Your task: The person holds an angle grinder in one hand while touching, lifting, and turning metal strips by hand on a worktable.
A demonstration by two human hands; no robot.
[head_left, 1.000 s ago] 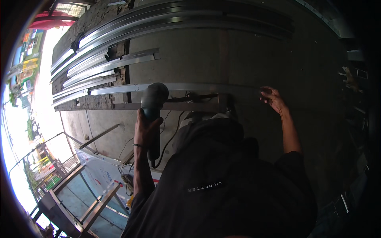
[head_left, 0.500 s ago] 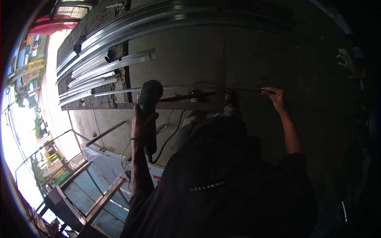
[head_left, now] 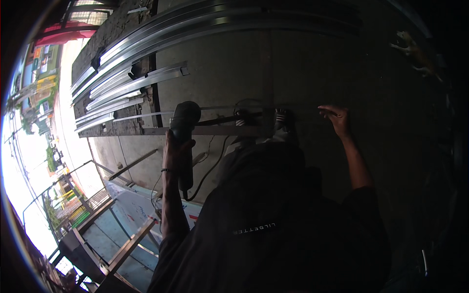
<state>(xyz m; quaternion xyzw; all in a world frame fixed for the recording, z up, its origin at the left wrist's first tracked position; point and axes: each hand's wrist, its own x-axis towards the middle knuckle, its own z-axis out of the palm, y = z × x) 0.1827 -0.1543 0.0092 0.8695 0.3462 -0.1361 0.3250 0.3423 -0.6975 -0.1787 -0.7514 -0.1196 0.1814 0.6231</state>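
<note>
Grey-green, the power tool (head_left: 184,122) is already in the left hand (head_left: 177,152), fingers wrapped round its body, its head overlapping the slim metal strip (head_left: 146,116) that runs toward the right hand (head_left: 338,117), whose fingers half curl, too dim to show any hold or the strip's progress.

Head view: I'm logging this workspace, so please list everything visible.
Power tool: one, grey-green, left of centre.
Thin metal strip: one, silver-grey, running across the centre.
Metal channels: several, silver, upper left.
Platform: one, dark, beneath channels, left.
Bar: one, brown, below the strip.
Thick cord: one, dark, beside the tool.
Panel: one, pale, lower left.
Frame: at least one, brown, lower left.
Sheet: one, red, upper left.
Animal: one, tan-white, upper right.
Floor: one, grey, beneath.
Feet: two, striped footwear, centre.
Shirt: one, black, lower centre.
Left hand: one, dark wristband, gripping the tool.
Right hand: one, bare, by strip's right end; grip unclear.
</note>
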